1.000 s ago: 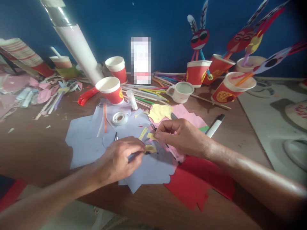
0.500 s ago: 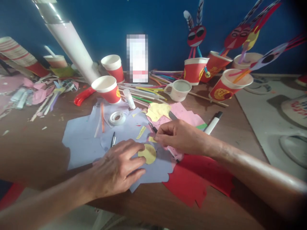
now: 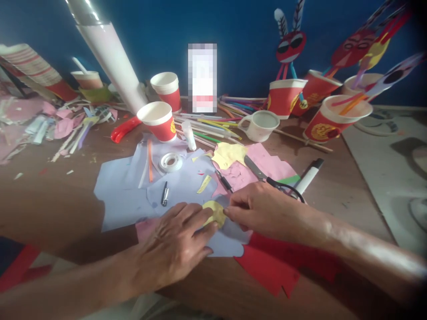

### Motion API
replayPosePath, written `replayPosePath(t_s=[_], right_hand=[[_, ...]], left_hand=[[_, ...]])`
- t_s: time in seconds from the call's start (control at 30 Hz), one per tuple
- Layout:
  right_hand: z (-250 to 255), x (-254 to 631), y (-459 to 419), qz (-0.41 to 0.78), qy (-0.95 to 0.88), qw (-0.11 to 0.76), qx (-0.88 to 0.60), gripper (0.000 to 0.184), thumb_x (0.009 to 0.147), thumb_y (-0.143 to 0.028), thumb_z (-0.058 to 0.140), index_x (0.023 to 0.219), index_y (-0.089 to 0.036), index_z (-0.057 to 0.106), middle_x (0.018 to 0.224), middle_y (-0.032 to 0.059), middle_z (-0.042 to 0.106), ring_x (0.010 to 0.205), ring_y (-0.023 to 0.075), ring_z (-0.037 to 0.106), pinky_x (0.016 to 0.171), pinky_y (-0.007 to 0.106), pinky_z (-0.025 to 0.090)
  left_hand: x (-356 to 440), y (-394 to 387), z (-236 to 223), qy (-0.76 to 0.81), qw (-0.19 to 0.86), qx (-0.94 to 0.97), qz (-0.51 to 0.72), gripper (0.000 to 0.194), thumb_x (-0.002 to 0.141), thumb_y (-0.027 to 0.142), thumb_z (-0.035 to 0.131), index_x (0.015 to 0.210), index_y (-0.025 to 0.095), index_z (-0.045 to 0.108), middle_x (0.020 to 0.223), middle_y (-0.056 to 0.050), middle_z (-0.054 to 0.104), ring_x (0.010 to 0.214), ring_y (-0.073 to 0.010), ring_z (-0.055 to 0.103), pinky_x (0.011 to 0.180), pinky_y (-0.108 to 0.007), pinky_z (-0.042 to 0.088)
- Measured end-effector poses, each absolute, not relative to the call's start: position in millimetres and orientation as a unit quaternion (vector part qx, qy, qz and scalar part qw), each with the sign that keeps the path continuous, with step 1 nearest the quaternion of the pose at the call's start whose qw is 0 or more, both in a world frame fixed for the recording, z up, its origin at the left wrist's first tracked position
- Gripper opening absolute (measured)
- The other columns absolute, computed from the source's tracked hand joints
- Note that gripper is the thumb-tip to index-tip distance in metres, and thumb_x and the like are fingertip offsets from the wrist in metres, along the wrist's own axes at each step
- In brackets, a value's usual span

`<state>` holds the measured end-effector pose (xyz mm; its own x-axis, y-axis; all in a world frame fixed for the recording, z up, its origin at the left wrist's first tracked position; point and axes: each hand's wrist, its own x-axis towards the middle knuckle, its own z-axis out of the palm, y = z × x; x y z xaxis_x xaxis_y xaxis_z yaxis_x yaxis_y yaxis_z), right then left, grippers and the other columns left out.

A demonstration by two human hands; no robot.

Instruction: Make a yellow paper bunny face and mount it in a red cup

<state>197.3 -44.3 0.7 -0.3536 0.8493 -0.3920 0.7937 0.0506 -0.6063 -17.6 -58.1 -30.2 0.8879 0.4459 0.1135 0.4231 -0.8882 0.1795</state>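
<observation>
Loosely spread, the left hand [image 3: 180, 240] rests its fingers on the yellow disc [image 3: 216, 213]; the right hand [image 3: 255, 204], pinched narrow, has moved from the disc's 1 o'clock to its 3 o'clock edge, baring more of the scissors [image 3: 258, 171]. Round and pale, the disc lies on blue paper [image 3: 123, 191], its 9 o'clock side covered. Whether the pinch holds anything is unclear.
</observation>
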Motion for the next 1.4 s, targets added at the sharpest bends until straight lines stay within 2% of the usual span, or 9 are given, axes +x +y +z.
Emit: replayPosePath(t_s=[0.17, 0.33, 0.5, 0.63, 0.87, 1.03, 1.23, 1.4], right_hand=[[-4, 198, -61, 0.388, -0.71, 0.034, -0.587, 0.031, 0.08, -0.023, 0.05, 0.05, -0.017, 0.049, 0.047, -0.0044, 0.045, 0.048, 0.0089, 0.039, 0.047, 0.023, 0.022], [-9, 190, -78, 0.369, -0.709, 0.045, -0.599, 0.031, 0.083, -0.023, 0.049, 0.052, -0.017, 0.05, 0.046, -0.0053, 0.041, 0.047, 0.0079, 0.039, 0.048, 0.022, 0.021], [-16, 183, -84, 0.273, -0.742, -0.001, -0.613, 0.028, 0.084, -0.02, 0.048, 0.058, -0.018, 0.056, 0.047, -0.0024, 0.053, 0.044, 0.0089, 0.041, 0.047, 0.024, 0.018], [-22, 178, -89, 0.185, -0.774, -0.004, -0.606, 0.024, 0.083, -0.02, 0.05, 0.061, -0.02, 0.059, 0.051, -0.0001, 0.063, 0.042, 0.0111, 0.044, 0.047, 0.026, 0.016], [-32, 177, -95, 0.086, -0.808, 0.005, -0.582, 0.015, 0.068, -0.008, 0.058, 0.058, -0.02, 0.056, 0.044, -0.0018, 0.06, 0.034, 0.0125, 0.046, 0.042, 0.026, 0.01], [-36, 179, -100, 0.037, -0.819, 0.005, -0.573, 0.016, 0.06, -0.003, 0.056, 0.059, -0.019, 0.056, 0.043, -0.0019, 0.056, 0.03, 0.013, 0.045, 0.042, 0.027, 0.007], [-37, 176, -100, -0.016, -0.825, 0.04, -0.564, 0.019, 0.07, -0.008, 0.056, 0.056, -0.021, 0.052, 0.04, -0.0011, 0.053, 0.033, 0.0164, 0.049, 0.045, 0.027, 0.008], [-41, 176, -102, -0.014, -0.824, 0.055, -0.564, 0.022, 0.076, -0.01, 0.054, 0.058, -0.022, 0.052, 0.04, -0.0012, 0.053, 0.033, 0.0169, 0.05, 0.046, 0.027, 0.009]], left_hand=[[-16, -64, -31, 0.219, 0.087, 0.969, 0.078, 0.029, 0.085, 0.02, 0.057, 0.113, 0.012, 0.054, 0.109, -0.011, 0.062, 0.1, -0.0256, 0.054, 0.083, -0.04, 0.047], [-17, -67, -31, 0.216, 0.085, 0.969, 0.086, 0.034, 0.086, 0.021, 0.056, 0.117, 0.01, 0.05, 0.111, -0.011, 0.062, 0.102, -0.025, 0.053, 0.087, -0.04, 0.045], [-20, -69, -34, 0.212, 0.076, 0.971, 0.083, 0.031, 0.091, 0.021, 0.049, 0.118, 0.007, 0.049, 0.113, -0.012, 0.06, 0.103, -0.0263, 0.052, 0.089, -0.041, 0.042], [-22, -69, -39, 0.205, 0.077, 0.971, 0.097, 0.031, 0.093, 0.024, 0.046, 0.118, 0.007, 0.05, 0.113, -0.012, 0.059, 0.103, -0.026, 0.051, 0.09, -0.041, 0.041], [-22, -68, -40, 0.218, 0.091, 0.968, 0.09, 0.031, 0.093, 0.026, 0.047, 0.117, 0.008, 0.052, 0.113, -0.011, 0.06, 0.103, -0.025, 0.051, 0.09, -0.04, 0.04], [-22, -67, -40, 0.219, 0.09, 0.967, 0.093, 0.03, 0.092, 0.027, 0.05, 0.116, 0.009, 0.053, 0.113, -0.011, 0.06, 0.105, -0.0249, 0.05, 0.092, -0.04, 0.039], [-20, -64, -37, 0.207, 0.092, 0.971, 0.075, 0.028, 0.09, 0.027, 0.054, 0.112, 0.01, 0.055, 0.112, -0.009, 0.06, 0.102, -0.0244, 0.051, 0.089, -0.039, 0.04], [-20, -63, -33, 0.208, 0.098, 0.97, 0.074, 0.029, 0.091, 0.027, 0.051, 0.113, 0.009, 0.055, 0.112, -0.01, 0.06, 0.102, -0.0246, 0.05, 0.089, -0.039, 0.04]])
